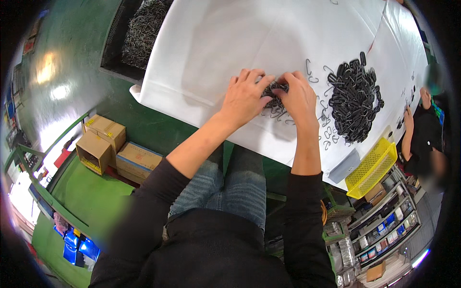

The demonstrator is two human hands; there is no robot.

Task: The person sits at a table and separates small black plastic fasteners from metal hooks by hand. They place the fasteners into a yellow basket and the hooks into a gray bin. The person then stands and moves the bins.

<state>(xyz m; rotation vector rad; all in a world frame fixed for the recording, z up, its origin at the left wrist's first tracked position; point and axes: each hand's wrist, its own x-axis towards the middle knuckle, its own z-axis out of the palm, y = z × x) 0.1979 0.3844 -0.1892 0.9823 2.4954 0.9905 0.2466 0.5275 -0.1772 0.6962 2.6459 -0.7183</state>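
Observation:
Both my hands meet over a small clump of dark metal wire hooks (275,104) near the front edge of the white-covered table (192,72). My left hand (246,93) curls around the clump's left side, thumb low and fingers bent over the top. From the right, my right hand (298,96) closes thumb and fingers on the same clump. How many hooks each hand grips is hidden. Loose bent wire hooks (328,134) lie scattered just right of my right hand. Beyond them is a large heap of black oblong clips (353,101).
A black crate (108,60) full of metal hooks stands at the far left. On the right edge sit a grey tray (343,165) and a yellow basket (372,170). Another person's hand (408,120) is at the table's right end. Cardboard boxes (139,158) lie lower left.

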